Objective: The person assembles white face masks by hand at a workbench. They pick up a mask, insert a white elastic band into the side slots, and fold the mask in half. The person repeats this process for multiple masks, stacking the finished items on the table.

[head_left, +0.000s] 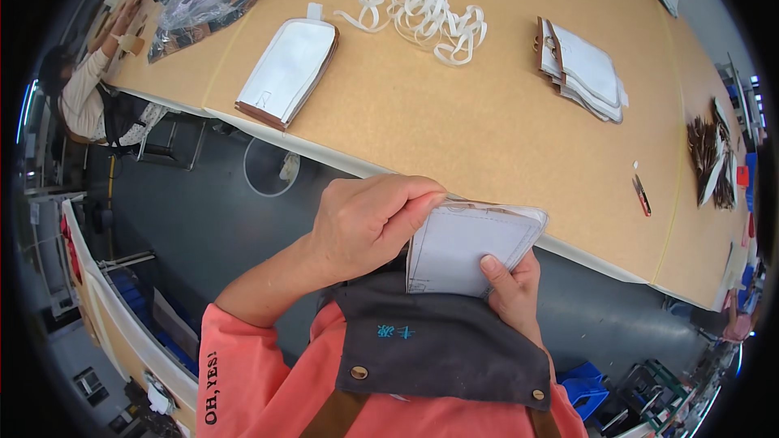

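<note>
Close to my body, at the table's front edge, I hold a flat white-backed fabric piece [466, 247] with brown showing along its top edge. My left hand [377, 219] pinches its upper left corner between thumb and fingers. The lower right side is gripped by my right hand [513, 284], its thumb lying on the white face and the other fingers mostly behind. On the table at the left lies a stack of similar white and brown pieces [288, 69]. Another stack of such pieces [586, 73] rests at the right.
Loose white tape [422, 12] lies tangled at the far middle of the table [454, 130]. Small snips [642, 195] and brown strips [714, 158] are at the right. A clear plastic bag [215, 0] sits far left, near another person [89, 97]. A bin [272, 166] stands below.
</note>
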### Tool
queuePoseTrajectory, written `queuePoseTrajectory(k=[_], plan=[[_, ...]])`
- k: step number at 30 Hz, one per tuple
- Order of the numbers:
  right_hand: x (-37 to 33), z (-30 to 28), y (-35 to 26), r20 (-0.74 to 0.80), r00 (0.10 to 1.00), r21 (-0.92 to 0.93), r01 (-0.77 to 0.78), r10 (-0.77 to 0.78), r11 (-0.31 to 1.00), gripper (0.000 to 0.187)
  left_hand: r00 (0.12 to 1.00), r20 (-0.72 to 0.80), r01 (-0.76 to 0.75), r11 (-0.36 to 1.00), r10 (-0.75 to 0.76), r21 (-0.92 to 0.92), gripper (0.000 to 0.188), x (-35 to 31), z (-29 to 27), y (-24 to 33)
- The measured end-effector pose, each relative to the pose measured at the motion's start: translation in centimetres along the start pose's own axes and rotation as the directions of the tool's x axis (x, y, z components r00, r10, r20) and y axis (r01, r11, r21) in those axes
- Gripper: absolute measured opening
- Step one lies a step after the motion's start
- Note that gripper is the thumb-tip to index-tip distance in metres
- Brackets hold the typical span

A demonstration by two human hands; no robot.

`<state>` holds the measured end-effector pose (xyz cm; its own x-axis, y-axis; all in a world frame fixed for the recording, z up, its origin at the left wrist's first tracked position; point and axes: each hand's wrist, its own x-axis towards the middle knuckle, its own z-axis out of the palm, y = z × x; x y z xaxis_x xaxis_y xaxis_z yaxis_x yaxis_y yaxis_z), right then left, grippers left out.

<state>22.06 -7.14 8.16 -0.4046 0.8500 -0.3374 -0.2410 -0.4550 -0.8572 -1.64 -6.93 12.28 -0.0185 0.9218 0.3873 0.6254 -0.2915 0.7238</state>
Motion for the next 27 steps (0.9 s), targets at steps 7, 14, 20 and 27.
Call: queuePoseTrajectory(k=[7,14,20,27], plan=[[0.2,-0.4,0.2,0.026,1.0,0.004,-0.013,0.013,1.0,0.044,0.999,-0.025,-0.025,1.0,0.025,0.008,0.007,-0.3,0.5,-0.4],[0.3,-0.7,0.4,0.018,0.999,-0.026,-0.027,0.028,0.999,0.043,0.998,-0.026,-0.054,0.997,0.055,0.051,0.007,-0.2,0.6,-0.3],[0.6,-0.7,0.3,0.024,0.999,-0.002,-0.041,0.041,0.999,0.044,0.959,0.195,0.235,0.962,-0.206,-0.139,0.011,0.6,-0.6,-0.2],[1.0,-1.2,0.4,0.053,0.997,0.013,-0.054,0.054,0.998,0.045,0.735,0.5,0.676,0.538,-0.458,-0.502,0.022,1.6,-1.2,-0.4]])
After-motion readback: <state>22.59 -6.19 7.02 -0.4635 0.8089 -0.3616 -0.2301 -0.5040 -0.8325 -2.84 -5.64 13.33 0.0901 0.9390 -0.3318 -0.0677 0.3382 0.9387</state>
